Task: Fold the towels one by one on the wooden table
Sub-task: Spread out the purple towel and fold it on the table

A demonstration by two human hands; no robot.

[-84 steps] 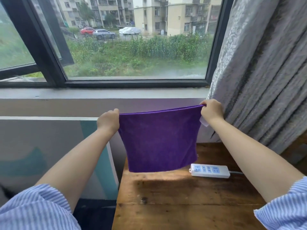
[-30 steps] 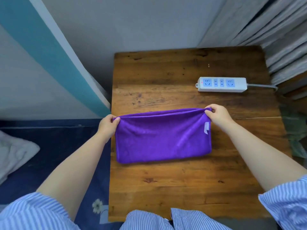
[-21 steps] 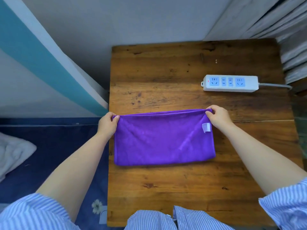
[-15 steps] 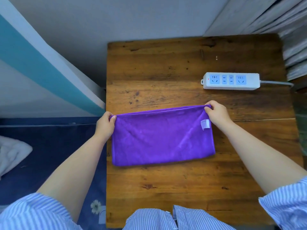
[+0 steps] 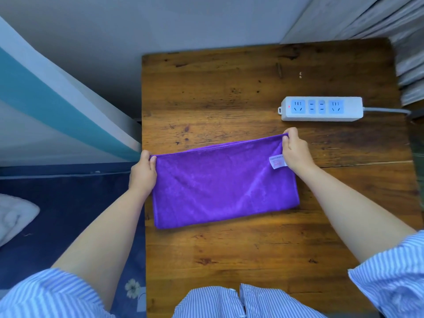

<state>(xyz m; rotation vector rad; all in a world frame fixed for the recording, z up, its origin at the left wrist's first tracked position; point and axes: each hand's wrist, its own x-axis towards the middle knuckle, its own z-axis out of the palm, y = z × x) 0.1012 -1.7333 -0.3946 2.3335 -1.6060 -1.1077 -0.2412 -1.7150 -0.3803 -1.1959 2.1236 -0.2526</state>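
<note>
A purple towel (image 5: 220, 184), folded in half, lies on the wooden table (image 5: 252, 249) near its left edge. A white label shows at its upper right. My left hand (image 5: 142, 173) pinches the towel's far left corner at the table's left edge. My right hand (image 5: 296, 152) pinches the far right corner and holds it a little farther back, so the far edge runs at a slant. The near fold rests flat on the wood.
A white power strip (image 5: 322, 109) with blue sockets lies at the back right, its cable running off the right edge. Grey curtain (image 5: 408, 31) hangs at the far right. A dark blue bedcover (image 5: 57, 226) with a white cloth (image 5: 13, 216) is left of the table.
The towel came down from hanging in front of the window onto the table. In the last second both hands drew its far edge slightly back, the right corner more, while the view shifted.
</note>
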